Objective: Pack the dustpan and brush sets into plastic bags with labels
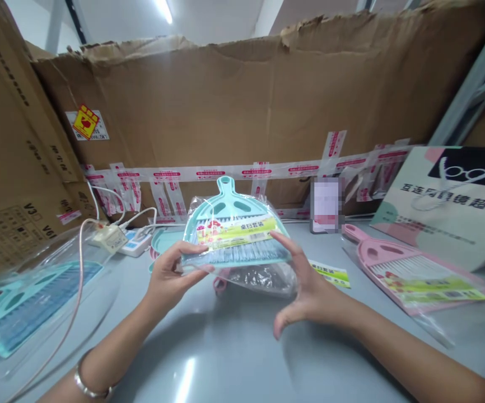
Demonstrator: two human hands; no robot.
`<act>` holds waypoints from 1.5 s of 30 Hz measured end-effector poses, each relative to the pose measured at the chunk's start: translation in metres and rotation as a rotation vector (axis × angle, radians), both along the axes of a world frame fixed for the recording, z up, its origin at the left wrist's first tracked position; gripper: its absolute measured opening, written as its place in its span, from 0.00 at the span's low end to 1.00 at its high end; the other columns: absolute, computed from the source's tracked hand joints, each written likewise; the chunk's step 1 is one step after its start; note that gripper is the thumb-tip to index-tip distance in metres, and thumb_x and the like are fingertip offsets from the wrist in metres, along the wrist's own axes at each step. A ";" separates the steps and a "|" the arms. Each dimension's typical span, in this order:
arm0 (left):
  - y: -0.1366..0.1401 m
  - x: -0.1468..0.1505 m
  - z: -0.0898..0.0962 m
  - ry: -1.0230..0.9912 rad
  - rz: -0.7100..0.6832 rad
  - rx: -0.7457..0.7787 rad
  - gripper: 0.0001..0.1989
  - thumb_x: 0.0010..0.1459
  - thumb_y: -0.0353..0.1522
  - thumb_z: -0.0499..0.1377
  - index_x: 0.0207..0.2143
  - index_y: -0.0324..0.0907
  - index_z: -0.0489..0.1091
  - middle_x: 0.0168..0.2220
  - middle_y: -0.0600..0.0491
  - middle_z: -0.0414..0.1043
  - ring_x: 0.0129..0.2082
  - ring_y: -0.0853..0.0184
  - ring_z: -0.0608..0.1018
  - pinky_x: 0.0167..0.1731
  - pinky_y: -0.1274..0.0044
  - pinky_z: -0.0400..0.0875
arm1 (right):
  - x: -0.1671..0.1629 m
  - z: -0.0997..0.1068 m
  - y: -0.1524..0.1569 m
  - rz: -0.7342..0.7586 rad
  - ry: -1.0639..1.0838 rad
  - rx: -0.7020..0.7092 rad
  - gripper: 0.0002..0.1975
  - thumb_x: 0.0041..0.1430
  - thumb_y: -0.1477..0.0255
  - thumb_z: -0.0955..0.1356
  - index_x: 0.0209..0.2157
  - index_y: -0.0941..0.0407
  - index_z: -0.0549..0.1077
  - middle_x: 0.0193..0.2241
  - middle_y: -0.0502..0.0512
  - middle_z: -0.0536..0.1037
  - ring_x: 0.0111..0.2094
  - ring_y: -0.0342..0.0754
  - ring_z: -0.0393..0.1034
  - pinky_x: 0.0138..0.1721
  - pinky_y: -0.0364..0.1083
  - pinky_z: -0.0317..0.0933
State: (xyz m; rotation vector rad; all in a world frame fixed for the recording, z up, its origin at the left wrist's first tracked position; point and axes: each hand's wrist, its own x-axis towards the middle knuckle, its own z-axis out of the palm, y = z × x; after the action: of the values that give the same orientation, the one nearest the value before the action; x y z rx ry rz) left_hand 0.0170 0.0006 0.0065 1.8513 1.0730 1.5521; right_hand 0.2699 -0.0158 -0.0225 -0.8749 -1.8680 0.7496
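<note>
Two bare hands hold up one teal plastic dustpan set [234, 232], fan-shaped with a looped handle and pale bristles behind a glossy clear bag, just above the smooth grey table [234, 347]: the left hand [171, 277] pinches its lower left corner between thumb and fingers, while the right hand [303, 288] stays mostly open, only its fingertips against the lower right edge. One more teal set [19, 308] lies bagged at far left and one pink set [410, 274] at right, with crinkled empty bags [263, 279] beneath the held one; torn, taped corrugated cardboard [246, 106] walls the table's back under a ceiling strip light [164, 10]
</note>
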 end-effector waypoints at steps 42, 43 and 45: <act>-0.018 0.024 -0.016 -0.179 -0.081 -0.214 0.29 0.55 0.32 0.55 0.55 0.49 0.43 0.34 0.54 0.71 0.32 0.68 0.76 0.30 0.76 0.73 | -0.024 0.004 0.006 -0.098 0.387 -0.496 0.23 0.49 0.59 0.67 0.46 0.53 0.62 0.37 0.55 0.75 0.27 0.45 0.71 0.25 0.45 0.66; -0.018 0.025 -0.015 -0.193 -0.124 -0.252 0.30 0.55 0.33 0.55 0.55 0.49 0.42 0.34 0.53 0.71 0.30 0.68 0.76 0.30 0.76 0.73 | -0.021 0.007 0.008 -0.106 0.382 -0.499 0.23 0.48 0.60 0.67 0.45 0.53 0.63 0.35 0.53 0.75 0.24 0.44 0.70 0.23 0.44 0.65; -0.019 0.025 -0.015 -0.224 -0.199 -0.309 0.32 0.54 0.34 0.57 0.55 0.49 0.40 0.36 0.53 0.70 0.29 0.69 0.76 0.29 0.74 0.73 | -0.007 0.017 0.012 -0.167 0.382 -0.464 0.22 0.46 0.61 0.68 0.43 0.54 0.66 0.30 0.51 0.75 0.21 0.42 0.67 0.20 0.43 0.64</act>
State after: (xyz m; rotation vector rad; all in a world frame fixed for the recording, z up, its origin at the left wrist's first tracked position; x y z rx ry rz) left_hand 0.0416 -0.0181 -0.0080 1.4894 0.9341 1.3549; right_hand 0.2634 -0.0041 -0.0051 -1.0715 -1.2868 1.1777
